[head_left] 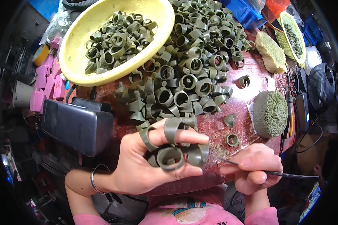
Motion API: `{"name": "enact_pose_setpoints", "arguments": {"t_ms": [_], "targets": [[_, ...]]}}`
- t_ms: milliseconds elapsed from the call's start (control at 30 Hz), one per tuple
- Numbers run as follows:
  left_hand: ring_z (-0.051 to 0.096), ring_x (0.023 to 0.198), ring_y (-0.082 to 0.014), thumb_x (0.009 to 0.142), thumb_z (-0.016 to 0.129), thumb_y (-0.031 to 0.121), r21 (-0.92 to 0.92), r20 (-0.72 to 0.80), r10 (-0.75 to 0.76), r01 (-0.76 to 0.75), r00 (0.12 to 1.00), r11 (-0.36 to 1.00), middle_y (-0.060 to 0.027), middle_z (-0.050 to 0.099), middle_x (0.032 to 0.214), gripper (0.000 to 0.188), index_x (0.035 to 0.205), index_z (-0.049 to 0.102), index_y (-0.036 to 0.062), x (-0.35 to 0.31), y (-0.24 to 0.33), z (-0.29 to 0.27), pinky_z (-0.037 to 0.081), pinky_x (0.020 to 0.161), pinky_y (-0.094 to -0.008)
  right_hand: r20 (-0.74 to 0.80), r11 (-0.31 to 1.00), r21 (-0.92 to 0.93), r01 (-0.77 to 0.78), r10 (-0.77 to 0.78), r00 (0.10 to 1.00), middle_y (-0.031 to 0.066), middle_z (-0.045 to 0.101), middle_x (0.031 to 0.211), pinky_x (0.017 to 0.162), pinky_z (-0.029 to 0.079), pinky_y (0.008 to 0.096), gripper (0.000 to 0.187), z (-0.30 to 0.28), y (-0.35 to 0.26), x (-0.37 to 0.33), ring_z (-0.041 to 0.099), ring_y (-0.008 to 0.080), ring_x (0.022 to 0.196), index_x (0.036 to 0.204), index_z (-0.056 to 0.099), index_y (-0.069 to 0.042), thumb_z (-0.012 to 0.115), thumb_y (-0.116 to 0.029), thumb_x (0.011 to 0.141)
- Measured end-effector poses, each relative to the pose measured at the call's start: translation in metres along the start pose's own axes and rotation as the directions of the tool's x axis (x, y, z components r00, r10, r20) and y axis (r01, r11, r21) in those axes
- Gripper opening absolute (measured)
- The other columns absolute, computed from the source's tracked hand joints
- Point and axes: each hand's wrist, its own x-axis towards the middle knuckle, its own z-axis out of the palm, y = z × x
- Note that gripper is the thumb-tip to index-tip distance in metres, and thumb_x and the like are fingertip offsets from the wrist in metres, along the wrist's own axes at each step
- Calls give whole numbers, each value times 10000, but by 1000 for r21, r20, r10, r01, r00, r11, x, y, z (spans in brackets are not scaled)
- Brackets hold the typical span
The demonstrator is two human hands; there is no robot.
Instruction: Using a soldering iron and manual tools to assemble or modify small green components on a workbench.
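My left hand holds several dark green rings, wax-like in look, above the near part of the red table. Two of them, a ring and another ring, are threaded on a raised finger. Below that finger, a wide ring and a neighbouring ring sit between the fingers and thumb. My right hand grips a thin dark tool like a pen; its narrow tip points at the held rings, and I cannot tell whether it touches them.
A heap of green rings covers the table's far middle. More fill a yellow basin at far left. Nearer left, a phone leans on a dark box. On the right are a round green scrubbing block, a yellowish sponge and a basket.
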Motion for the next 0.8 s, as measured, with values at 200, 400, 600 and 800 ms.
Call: {"name": "enact_pose_setpoints", "arguments": {"t_ms": [200, 400, 600, 800], "targets": [[553, 842, -158, 608, 764, 87, 179, 6, 108, -107, 994, 978, -78, 562, 910, 378, 958, 624, 62, 3, 7, 4, 438, 734, -256, 139, 981, -191, -22, 49, 989, 66, 598, 538, 398, 477, 255, 296, 7, -4, 7, 597, 169, 456, 821, 484, -53, 450, -344, 869], [548, 785, -128, 605, 768, 96, 183, -16, 107, -102, 994, 978, -57, 552, 874, 379, 956, 626, 66, 3, 10, 3, 441, 677, -233, 98, 938, -343, 51, -18, 995, 44, 588, 529, 394, 460, 240, 281, 10, 2, 1, 592, 157, 464, 900, 445, -66, 412, -345, 884], [507, 693, -99, 592, 775, 99, 185, 1, 34, -34, 999, 982, -31, 538, 834, 375, 939, 636, 68, 6, 9, 4, 421, 610, -219, 118, 931, -358, 73, -33, 992, 42, 571, 565, 404, 428, 230, 206, 8, 1, 6, 545, 150, 448, 941, 493, -77, 446, -267, 876], [538, 772, -121, 588, 773, 98, 181, 0, 99, -98, 995, 979, -33, 561, 857, 370, 931, 639, 69, 6, 3, 1, 438, 678, -236, 203, 947, -319, 46, 21, 979, 62, 563, 673, 431, 426, 231, 343, 14, 7, 11, 534, 139, 516, 918, 630, 16, 670, -18, 580]]}}
